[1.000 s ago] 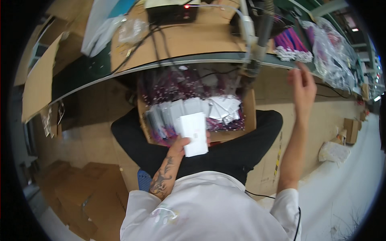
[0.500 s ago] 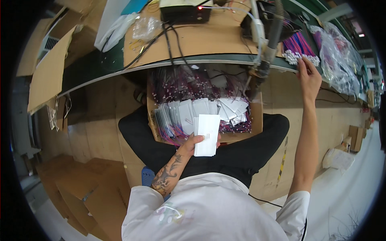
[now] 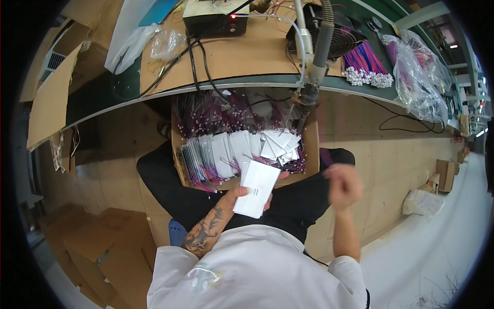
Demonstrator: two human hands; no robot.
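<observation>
A small stack of flat white rectangular panels (image 3: 257, 188) is gripped in my left hand (image 3: 238, 193), thumb on top; the upper panel has two short dark marks. My right hand (image 3: 345, 186), blurred, is closed beside my knee. A smeared purple wire (image 3: 325, 156) sticks out from its fingertips. Between my legs, below the table edge, stands a cardboard box (image 3: 312, 139). It holds a row of white panels (image 3: 224, 154) with red and blue wires, a looser pile of panels (image 3: 280, 146), and many thin wires with small white ends behind them.
On the bench lies a bundle of red and blue wires (image 3: 366, 62) with white connectors, next to clear plastic bags (image 3: 419, 82). A black fan (image 3: 334, 38), a hose (image 3: 324, 41) and a black box with a red light (image 3: 216, 20) stand there too. Cardboard (image 3: 110, 247) lies at lower left.
My right hand has left the wire bundle on the bench and come down and left toward my lap with a purple wire. The panels in my left hand have tilted clockwise.
</observation>
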